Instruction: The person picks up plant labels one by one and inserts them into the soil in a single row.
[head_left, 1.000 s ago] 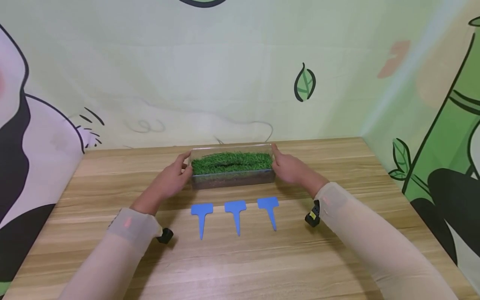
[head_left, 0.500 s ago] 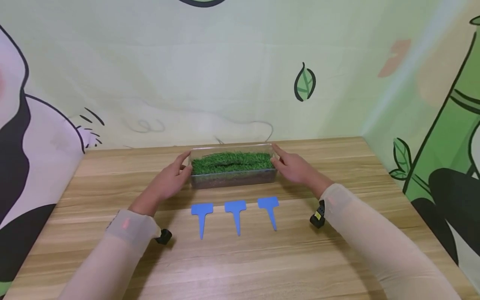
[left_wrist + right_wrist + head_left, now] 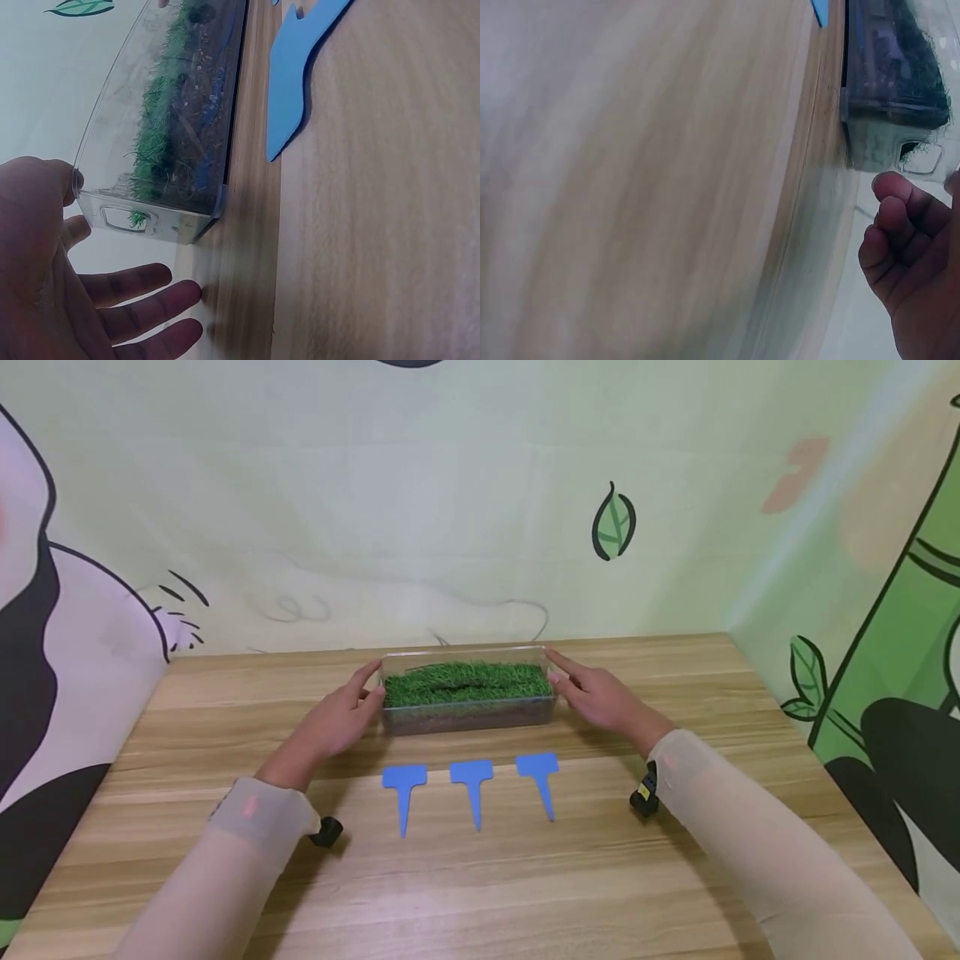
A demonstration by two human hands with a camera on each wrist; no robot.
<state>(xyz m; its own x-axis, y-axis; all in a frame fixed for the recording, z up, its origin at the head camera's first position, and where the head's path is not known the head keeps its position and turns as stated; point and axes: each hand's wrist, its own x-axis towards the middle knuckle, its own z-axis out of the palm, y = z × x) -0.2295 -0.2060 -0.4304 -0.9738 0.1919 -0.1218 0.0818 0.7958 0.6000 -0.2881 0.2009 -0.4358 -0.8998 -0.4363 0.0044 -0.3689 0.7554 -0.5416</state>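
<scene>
A clear plastic box (image 3: 465,718) filled with green grass over dark soil stands at the far middle of the wooden table (image 3: 525,885). My left hand (image 3: 337,720) is at its left end with the fingers straight. In the left wrist view the left hand (image 3: 67,300) lies just short of the box (image 3: 172,142), its thumb near the top corner. My right hand (image 3: 603,697) hovers beside the right end, holding nothing. In the right wrist view the right hand's fingers (image 3: 900,225) are loosely bent, a small gap from the box (image 3: 889,82). Three blue T-shaped plant labels (image 3: 472,787) lie in a row in front.
A painted backdrop wall (image 3: 450,527) rises right behind the box, and another closes the right side. Small black cameras sit at my left wrist (image 3: 326,832) and right wrist (image 3: 645,793). Bare wood stretches from the labels to the near edge.
My right hand has come off the box's right end and drifted a little to the right. The left hand and the box have stayed put.
</scene>
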